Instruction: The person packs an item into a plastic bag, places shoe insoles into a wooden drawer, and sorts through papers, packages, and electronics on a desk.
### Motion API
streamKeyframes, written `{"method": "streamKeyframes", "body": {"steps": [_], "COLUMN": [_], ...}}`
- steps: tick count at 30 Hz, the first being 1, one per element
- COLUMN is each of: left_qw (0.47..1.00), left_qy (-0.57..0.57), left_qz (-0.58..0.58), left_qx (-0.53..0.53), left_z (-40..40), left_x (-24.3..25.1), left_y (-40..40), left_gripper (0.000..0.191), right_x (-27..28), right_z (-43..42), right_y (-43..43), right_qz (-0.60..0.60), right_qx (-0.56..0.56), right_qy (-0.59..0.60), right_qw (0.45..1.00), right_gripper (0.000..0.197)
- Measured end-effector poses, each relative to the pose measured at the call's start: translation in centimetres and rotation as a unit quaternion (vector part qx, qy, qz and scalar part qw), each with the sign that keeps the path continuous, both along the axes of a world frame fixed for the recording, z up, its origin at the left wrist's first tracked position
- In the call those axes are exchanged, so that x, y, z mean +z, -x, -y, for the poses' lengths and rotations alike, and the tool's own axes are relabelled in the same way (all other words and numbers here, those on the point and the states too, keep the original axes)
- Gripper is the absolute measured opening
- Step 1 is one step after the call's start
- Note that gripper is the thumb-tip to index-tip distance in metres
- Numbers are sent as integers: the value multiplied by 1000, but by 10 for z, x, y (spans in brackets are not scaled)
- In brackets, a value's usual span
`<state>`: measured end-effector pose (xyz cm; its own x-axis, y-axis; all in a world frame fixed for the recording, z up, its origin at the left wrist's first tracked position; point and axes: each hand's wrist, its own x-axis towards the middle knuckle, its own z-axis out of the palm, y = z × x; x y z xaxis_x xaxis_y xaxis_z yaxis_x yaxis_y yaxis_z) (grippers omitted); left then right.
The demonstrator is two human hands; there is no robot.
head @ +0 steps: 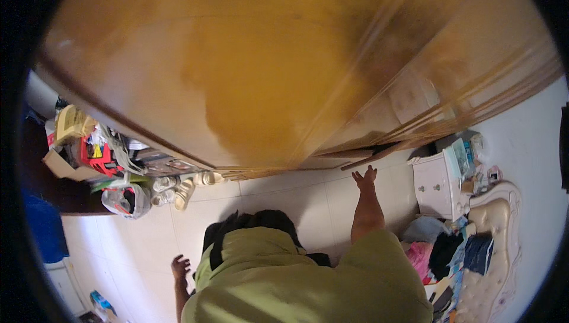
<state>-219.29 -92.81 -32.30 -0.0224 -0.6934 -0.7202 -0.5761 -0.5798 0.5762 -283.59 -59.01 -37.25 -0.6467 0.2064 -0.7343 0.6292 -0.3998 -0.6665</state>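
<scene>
A tall, glossy wooden wardrobe [249,91] fills the upper part of the head view, right in front of me. On its right side a panel edge [370,161] stands out beside a dark gap, so a door seems to be ajar there. My right hand [366,178] is stretched forward just below that edge, fingers spread and nothing in them. Whether a fingertip touches the wood I cannot tell. Down at my left side hangs my left hand [181,267], its fingers loosely bent and apart, holding nothing, over the tiled floor [133,252].
Several shoes [184,193] and a plastic bag [126,200] lie on the floor to the left, beside a red basket [95,156] and a cardboard box [66,167]. At right stand a white nightstand [433,186] and a bed with a tufted headboard [486,216] and clothes [446,254].
</scene>
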Motion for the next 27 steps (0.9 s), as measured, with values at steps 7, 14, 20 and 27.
{"method": "streamKeyframes", "body": {"steps": [7, 14, 20, 27], "left_qw": [994, 984, 969, 980], "left_qy": [105, 149, 218, 170], "left_qz": [-3, 78, 85, 66], "left_qx": [-35, 52, 75, 85], "left_z": [-25, -49, -59, -52], "left_x": [79, 39, 55, 29], "left_y": [88, 28, 58, 64], "left_gripper": [37, 35, 27, 27], "right_x": [-30, -59, -49, -67], "right_z": [-42, -32, -11, -29], "right_y": [106, 130, 137, 171], "right_qz": [9, 22, -2, -89], "right_qx": [55, 119, 166, 156], "right_qy": [43, 147, 32, 127], "right_qw": [998, 982, 986, 975], "right_gripper": [69, 42, 27, 23]}}
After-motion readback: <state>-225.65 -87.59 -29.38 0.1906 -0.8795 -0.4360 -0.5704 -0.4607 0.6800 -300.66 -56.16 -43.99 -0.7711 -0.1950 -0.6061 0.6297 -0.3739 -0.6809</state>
